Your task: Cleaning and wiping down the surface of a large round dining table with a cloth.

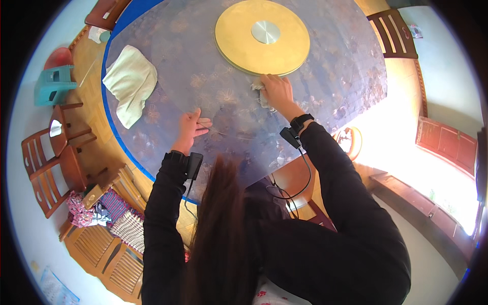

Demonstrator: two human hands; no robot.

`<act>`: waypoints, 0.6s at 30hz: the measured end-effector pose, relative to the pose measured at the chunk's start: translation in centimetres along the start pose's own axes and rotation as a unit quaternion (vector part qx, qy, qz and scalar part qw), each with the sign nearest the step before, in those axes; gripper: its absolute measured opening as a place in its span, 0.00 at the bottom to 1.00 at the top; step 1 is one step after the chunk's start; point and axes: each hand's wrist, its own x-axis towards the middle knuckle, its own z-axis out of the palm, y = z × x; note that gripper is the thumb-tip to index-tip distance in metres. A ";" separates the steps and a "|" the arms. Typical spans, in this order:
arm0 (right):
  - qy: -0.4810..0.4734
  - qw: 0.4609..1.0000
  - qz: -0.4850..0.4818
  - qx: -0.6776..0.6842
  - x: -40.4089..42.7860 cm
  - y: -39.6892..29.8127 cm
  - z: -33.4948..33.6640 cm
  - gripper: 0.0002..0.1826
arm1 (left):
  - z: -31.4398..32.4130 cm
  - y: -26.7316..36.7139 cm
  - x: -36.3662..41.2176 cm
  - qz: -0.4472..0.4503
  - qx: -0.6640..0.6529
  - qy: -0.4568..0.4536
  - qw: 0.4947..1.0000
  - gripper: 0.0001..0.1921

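My right hand (277,92) grips a crumpled pale cloth (263,100) on the patterned tablecloth (228,126), close against the near rim of a round golden turntable (236,38) with a silver centre disc. Most of that cloth is hidden beneath my fingers. To the left, my left hand (195,126) is over the tablecloth with its fingers apart and nothing in it. A larger cream cloth (132,84) lies spread and wrinkled near the table's left edge. Each wrist bears a black strap with a small black device and a cable.
Wooden chairs (72,167) and a teal plastic stool (55,85) stand left of the table. A wooden bench (95,244) holds knitted textiles (129,228) at lower left. Another dark chair (396,34) is at upper right. Strong light falls on the floor at right.
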 end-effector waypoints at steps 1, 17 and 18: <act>0.015 0.999 -0.032 0.005 -0.2 0.0 -0.1 0.08 | 0.0 -0.1 -0.2 -0.003 0.007 -0.009 1.000 0.24; 0.037 0.996 -0.043 -0.062 2.6 2.2 -0.6 0.07 | 0.8 -0.4 0.4 0.007 0.013 -0.037 0.999 0.24; 0.041 0.996 -0.034 -0.077 3.8 3.1 -0.8 0.06 | 1.7 -0.2 0.5 0.011 0.011 -0.039 0.999 0.24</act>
